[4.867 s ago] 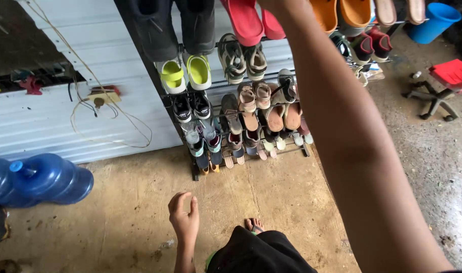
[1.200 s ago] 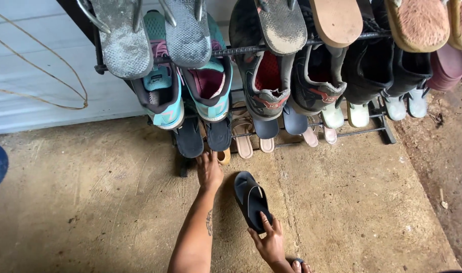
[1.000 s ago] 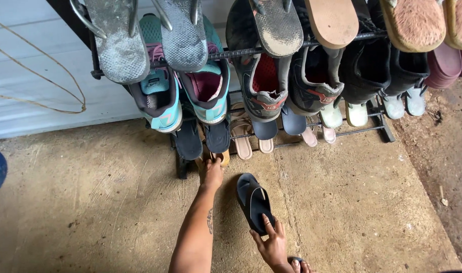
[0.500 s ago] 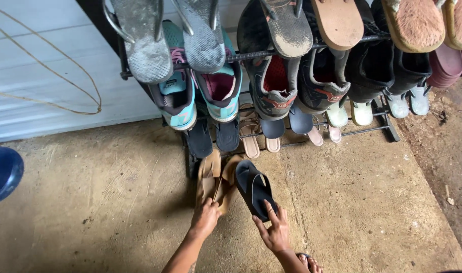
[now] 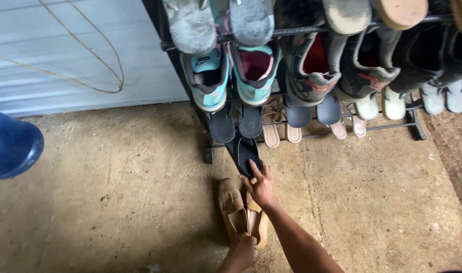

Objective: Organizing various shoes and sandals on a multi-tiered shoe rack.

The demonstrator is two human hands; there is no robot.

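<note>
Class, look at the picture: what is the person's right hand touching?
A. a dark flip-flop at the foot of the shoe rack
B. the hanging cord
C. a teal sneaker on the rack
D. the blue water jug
A: the right hand has its fingers on the dark flip-flop at the bottom of the shoe rack.

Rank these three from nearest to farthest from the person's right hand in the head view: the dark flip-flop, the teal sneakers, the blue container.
1. Dark flip-flop: under the right hand's fingertips, by the rack's foot.
2. Teal sneakers: on the rack above.
3. Blue container: at the far left edge.
</note>
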